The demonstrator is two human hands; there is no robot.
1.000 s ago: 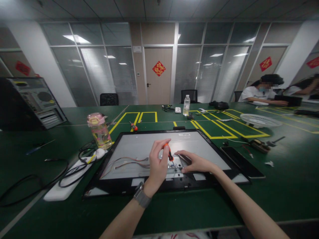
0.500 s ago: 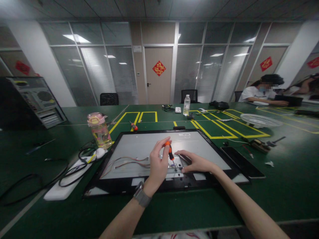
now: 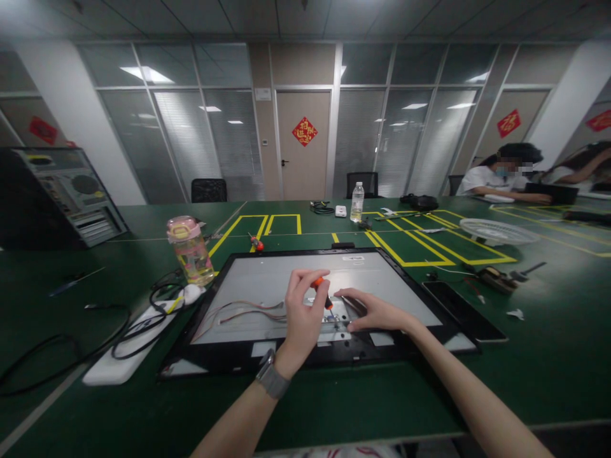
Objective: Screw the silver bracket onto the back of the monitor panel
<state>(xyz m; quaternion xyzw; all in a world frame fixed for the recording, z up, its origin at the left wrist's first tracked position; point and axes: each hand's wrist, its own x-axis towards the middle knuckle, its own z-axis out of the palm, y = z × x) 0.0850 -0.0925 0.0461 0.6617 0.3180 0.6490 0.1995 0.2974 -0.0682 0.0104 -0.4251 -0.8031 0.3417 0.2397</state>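
Note:
My left hand (image 3: 305,312) is closed on an orange-and-black screwdriver (image 3: 328,300), its shaft pointing down. The screwdriver tip meets a small metal bracket (image 3: 340,312) on the back of a flat display panel (image 3: 267,273). Thumb and fingers of my right hand (image 3: 375,310) curve around the bracket's right side and hold it against the panel. What lies under those fingers is partly hidden. Thin coloured wires (image 3: 248,306) run across the panel, left of my left hand. The panel lies flat on the green table (image 3: 315,407), its black frame facing up.
Left of the panel are a white power strip (image 3: 114,362) with black cables and a pink-lidded bottle (image 3: 191,251). A phone-like black slab (image 3: 463,312) is on the right. An open computer case (image 3: 62,197) stands far left. A person (image 3: 496,178) sits far right.
The fingers of my left hand have shifted around the screwdriver handle, which now shows less and leans a little differently. My right hand stays in place.

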